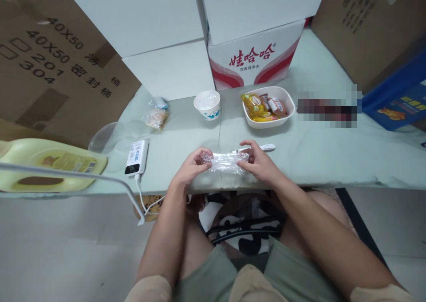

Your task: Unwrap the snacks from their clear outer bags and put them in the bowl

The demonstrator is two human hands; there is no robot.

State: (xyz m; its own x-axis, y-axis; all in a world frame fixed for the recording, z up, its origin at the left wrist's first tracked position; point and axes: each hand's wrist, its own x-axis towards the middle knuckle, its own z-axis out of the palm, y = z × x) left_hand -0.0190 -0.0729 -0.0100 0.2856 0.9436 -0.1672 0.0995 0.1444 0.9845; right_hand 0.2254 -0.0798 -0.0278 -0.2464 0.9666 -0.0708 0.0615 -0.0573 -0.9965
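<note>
Both hands grip a crinkled clear plastic wrapper [223,162] at the table [333,151] edge: left hand [192,165] pinching one end, right hand [258,162] the other. Best kept taut, I'd say, fingers close to the seam.

At centre frame lies a crinkled wrapper of clear plastic film [224,162], glossy and creased, catching the light. The worktop [319,151] under it wears a pale green cloth, matt and smooth, with a seam down its middle. Above, the white oval bowl [286,111] looks smooth and faintly glossy, filled with shiny foil snack packets [262,107]. The small white paper cup [207,104] is matt. At left, the pale yellow plastic jug [49,164] has a soft sheen. The brown cardboard boxes [49,71] at upper left are dull and rough.
</note>
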